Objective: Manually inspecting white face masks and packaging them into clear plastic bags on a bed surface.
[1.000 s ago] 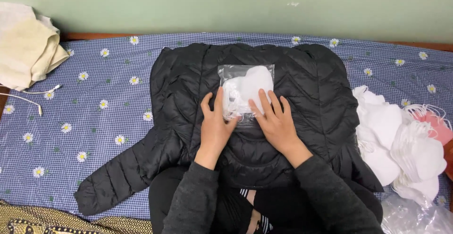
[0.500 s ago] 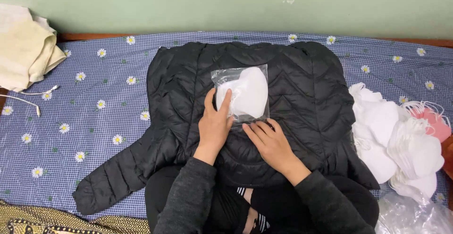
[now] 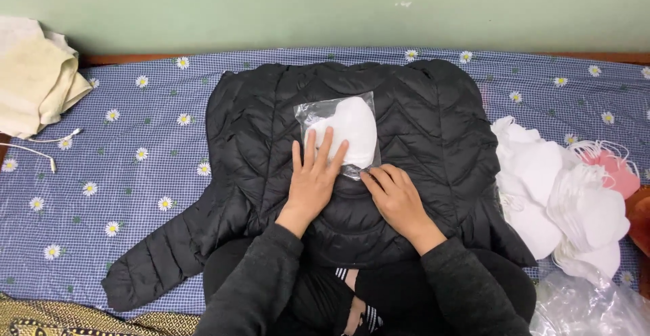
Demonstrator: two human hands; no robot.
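Observation:
A clear plastic bag (image 3: 342,127) with a white mask inside lies flat on a black quilted jacket (image 3: 433,133) spread over my lap and the bed. My left hand (image 3: 313,181) rests palm down with fingers spread on the bag's lower left part. My right hand (image 3: 396,197) lies flat on the jacket with its fingertips touching the bag's lower right corner. Neither hand grips anything.
A heap of loose white masks (image 3: 562,197) with a pink one (image 3: 619,173) lies at the right, above crumpled clear plastic (image 3: 589,305). The blue daisy-print bedsheet (image 3: 122,173) covers the bed. Folded cream cloth (image 3: 34,78) and a white cable (image 3: 40,150) sit at the left.
My right hand has slid off the bag, down and to the right, to its lower corner. My left hand stays pressed on the bag.

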